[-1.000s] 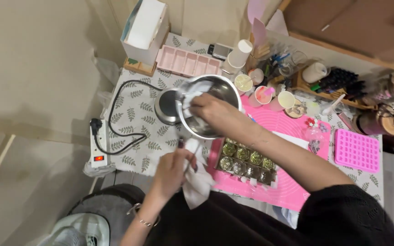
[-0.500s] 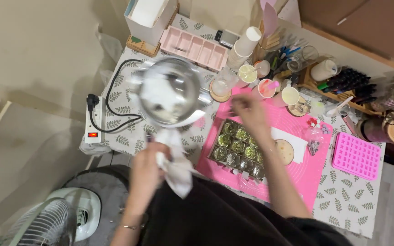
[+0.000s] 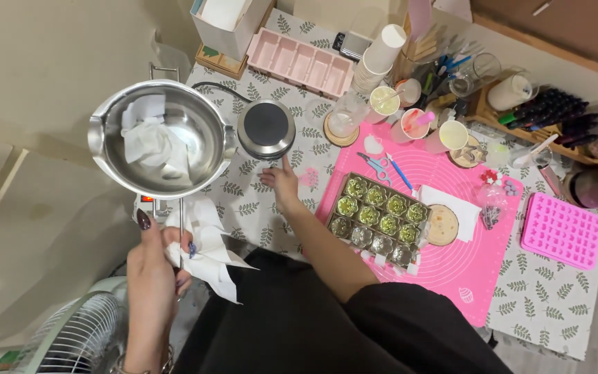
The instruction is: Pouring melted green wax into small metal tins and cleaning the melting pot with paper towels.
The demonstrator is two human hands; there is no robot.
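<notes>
A steel pot (image 3: 162, 138) with crumpled white tissue (image 3: 149, 140) inside is held up beyond the table's (image 3: 541, 305) left edge, over the floor. The left hand (image 3: 155, 257) is closed around its thin handle together with a white paper towel (image 3: 209, 249). The right hand (image 3: 279, 183), forefinger extended and other fingers loosely curled, touches the front of a small round hot plate (image 3: 266, 128) near the table's left edge, beside a pink mat (image 3: 444, 263) carrying a mould tray (image 3: 379, 220).

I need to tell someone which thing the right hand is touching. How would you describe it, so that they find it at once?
Start from the leaf-patterned tablecloth, left of the pink mat. There the right hand points a finger at the front edge of a small round hot plate. It alone is a flat dark disc in a shiny metal ring.
</notes>
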